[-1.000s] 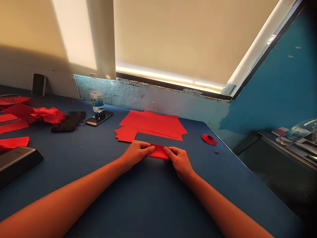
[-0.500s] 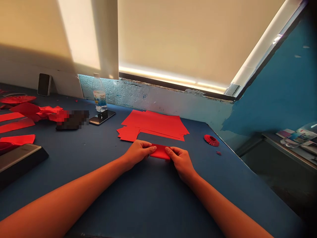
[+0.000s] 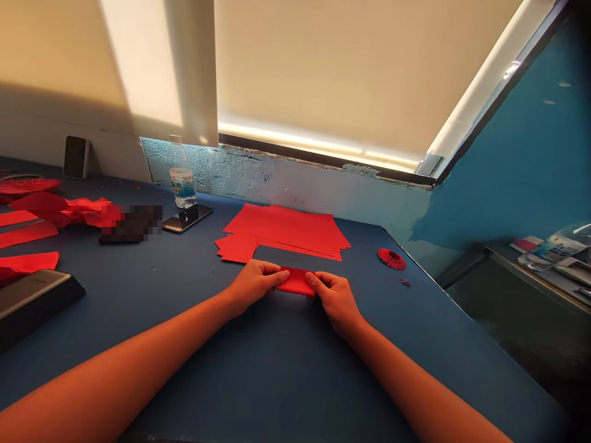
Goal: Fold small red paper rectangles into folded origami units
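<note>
Red rectangular paper piece [image 3: 297, 282] at mid-frame, left end pinched by the bare left hand [image 3: 252, 284], right end by the bare right hand [image 3: 337, 300], apparently to keep it flat and steady! Beyond, overlapping flat red paper sheets [image 3: 286, 229] lie seemingly within easy reach; upper left, a clear labelled plastic bottle [image 3: 183, 183] stands, perhaps out of the way.

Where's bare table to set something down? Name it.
Bare: between the left forearm and right forearm, nearer than the folded red paper; also right of the right forearm, nearer than the small red scrap. Between the dark box and red sheets, only specks lie. Crowded: the left side, with red strips and crumpled red paper.
</note>
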The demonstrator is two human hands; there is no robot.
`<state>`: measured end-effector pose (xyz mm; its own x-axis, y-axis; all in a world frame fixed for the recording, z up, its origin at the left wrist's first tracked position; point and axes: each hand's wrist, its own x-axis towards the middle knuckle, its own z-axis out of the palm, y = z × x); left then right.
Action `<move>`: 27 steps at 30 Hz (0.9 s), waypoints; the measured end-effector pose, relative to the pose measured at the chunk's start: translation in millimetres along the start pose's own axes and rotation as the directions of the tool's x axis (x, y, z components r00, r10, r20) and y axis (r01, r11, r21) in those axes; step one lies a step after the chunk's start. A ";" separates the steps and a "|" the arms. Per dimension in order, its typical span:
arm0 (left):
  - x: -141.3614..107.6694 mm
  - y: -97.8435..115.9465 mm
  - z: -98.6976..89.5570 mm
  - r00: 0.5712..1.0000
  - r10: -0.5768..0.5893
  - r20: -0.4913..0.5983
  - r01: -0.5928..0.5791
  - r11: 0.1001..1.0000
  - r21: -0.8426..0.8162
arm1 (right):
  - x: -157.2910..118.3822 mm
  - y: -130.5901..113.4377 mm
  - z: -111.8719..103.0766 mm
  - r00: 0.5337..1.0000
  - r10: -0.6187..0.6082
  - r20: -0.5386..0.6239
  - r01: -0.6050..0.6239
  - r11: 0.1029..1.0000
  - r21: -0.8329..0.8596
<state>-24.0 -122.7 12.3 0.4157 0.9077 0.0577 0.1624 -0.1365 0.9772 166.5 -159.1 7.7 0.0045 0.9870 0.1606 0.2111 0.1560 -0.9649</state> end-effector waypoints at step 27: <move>-1.2 2.7 -0.5 0.999 -0.039 -0.006 0.039 0.999 -0.032 | 4.0 7.4 -1.3 1.000 0.018 -0.002 -0.017 0.983 0.184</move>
<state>-24.5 -124.0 15.0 0.4038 0.9146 0.0209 0.1494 -0.0885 0.9848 169.3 -154.1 1.5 0.0100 0.9895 0.1438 0.0280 0.1435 -0.9893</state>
